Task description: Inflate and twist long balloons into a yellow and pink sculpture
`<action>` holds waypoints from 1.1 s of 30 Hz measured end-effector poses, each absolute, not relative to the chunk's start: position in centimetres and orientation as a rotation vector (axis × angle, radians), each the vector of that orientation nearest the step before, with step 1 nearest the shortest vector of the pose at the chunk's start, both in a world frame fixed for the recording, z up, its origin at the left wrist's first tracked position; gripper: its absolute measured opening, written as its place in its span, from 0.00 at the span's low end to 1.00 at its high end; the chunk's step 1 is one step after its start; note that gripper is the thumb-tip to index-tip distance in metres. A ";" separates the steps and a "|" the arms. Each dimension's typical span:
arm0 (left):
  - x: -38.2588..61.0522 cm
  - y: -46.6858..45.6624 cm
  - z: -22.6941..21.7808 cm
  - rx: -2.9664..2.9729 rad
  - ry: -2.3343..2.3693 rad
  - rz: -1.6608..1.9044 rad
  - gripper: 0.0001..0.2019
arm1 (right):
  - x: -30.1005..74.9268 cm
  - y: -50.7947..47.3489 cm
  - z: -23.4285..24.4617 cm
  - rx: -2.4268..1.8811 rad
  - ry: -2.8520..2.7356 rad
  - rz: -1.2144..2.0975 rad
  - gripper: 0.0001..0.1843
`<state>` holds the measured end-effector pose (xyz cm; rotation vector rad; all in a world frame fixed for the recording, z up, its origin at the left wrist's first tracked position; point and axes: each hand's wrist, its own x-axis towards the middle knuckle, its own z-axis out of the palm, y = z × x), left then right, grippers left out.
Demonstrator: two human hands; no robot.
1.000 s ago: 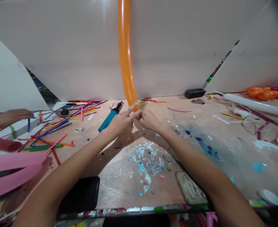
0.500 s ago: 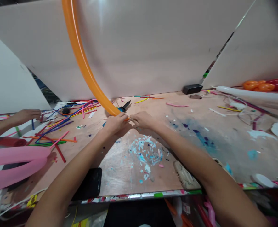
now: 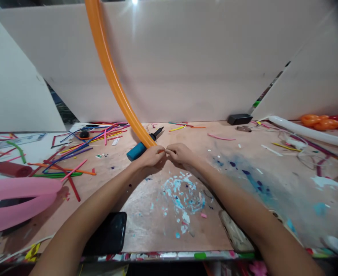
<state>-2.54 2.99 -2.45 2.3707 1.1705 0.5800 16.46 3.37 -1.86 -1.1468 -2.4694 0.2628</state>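
Note:
A long inflated orange balloon (image 3: 115,86) rises from my hands and curves up past the top of the view. My left hand (image 3: 153,157) is closed around its lower end. Close beside it, my right hand (image 3: 180,153) pinches the balloon's end at the fingertips; the exact spot is partly hidden by the fingers. Behind my left hand a blue hand pump (image 3: 136,151) with a black nozzle lies on the table, partly covered by the balloon.
Uninflated balloons (image 3: 71,157) litter the left side near a pink inflated balloon (image 3: 19,188) and a red pump (image 3: 12,168). Phones (image 3: 111,232) lie at the front edge. A black box (image 3: 239,119), a white balloon (image 3: 309,132) and orange balloons (image 3: 319,122) sit at the right.
The view has shifted, so the table appears lower and more of the blue pump shows. Another person's hand at the left has gone out of view. My hands still hold the orange balloon's end.

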 end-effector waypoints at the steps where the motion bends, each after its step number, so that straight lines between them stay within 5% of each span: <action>1: -2.4 3.1 -2.5 2.372 1.166 0.554 0.14 | 16.7 3.4 -2.1 -1.141 -2.523 0.135 0.18; 6: -1.9 2.4 -2.4 2.418 1.254 0.465 0.15 | 17.2 3.4 -2.9 -1.133 -2.654 -0.034 0.17; 17: -3.1 1.7 -2.3 2.574 1.089 0.693 0.15 | 15.8 1.8 -1.4 -1.106 -2.031 1.052 0.19; 27: -4.1 0.3 2.1 2.161 1.090 0.583 0.14 | 16.4 2.4 -1.0 -0.873 -2.444 -0.044 0.16; 33: -4.6 -0.2 3.5 2.586 1.060 0.572 0.15 | 16.1 1.5 0.0 -0.902 -2.512 -0.219 0.17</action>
